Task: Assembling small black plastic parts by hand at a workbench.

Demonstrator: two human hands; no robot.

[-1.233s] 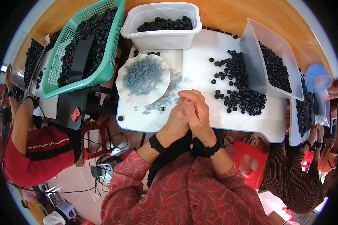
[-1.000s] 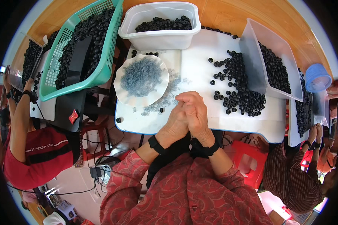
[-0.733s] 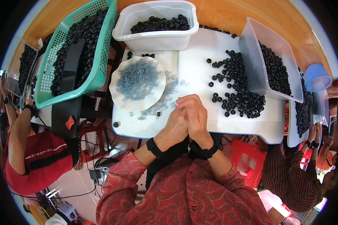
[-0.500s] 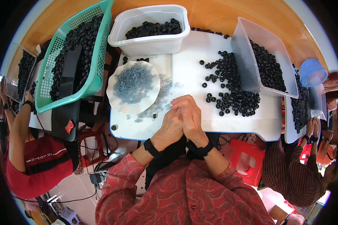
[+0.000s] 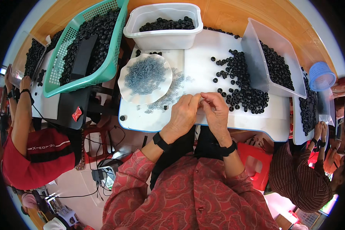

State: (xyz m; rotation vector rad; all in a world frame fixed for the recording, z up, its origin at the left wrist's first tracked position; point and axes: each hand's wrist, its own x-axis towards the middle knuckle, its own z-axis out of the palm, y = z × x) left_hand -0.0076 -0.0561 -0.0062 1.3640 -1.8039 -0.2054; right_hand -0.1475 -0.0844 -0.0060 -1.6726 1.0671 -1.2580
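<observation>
Over the front edge of the white table (image 5: 203, 78), my left hand (image 5: 183, 115) and my right hand (image 5: 217, 117) meet at their fingertips. The fingers of both are closed in a pinch; anything between them is hidden or too small to make out. To the left is a white scalloped plate (image 5: 127, 92) heaped with small clear bluish rings (image 5: 147, 74). More of these rings lie loose on the table beside it. Right of my hands spreads a loose pile of black ring-like beads (image 5: 246, 97). A single black piece (image 5: 165, 107) sits near my left hand.
A white tub (image 5: 165, 40) of black beads stands at the back. A tilted translucent bin (image 5: 253, 50) holds more at the right. At left, a green basket (image 5: 115, 57) carries black beads and a dark phone-like slab (image 5: 83, 57). Co-workers sit on both sides; a red stool (image 5: 253, 163) is below.
My hands were clasped together; they have moved apart at the palms, with only the fingertips meeting now. The whole view has shifted slightly, so the table appears farther right.
</observation>
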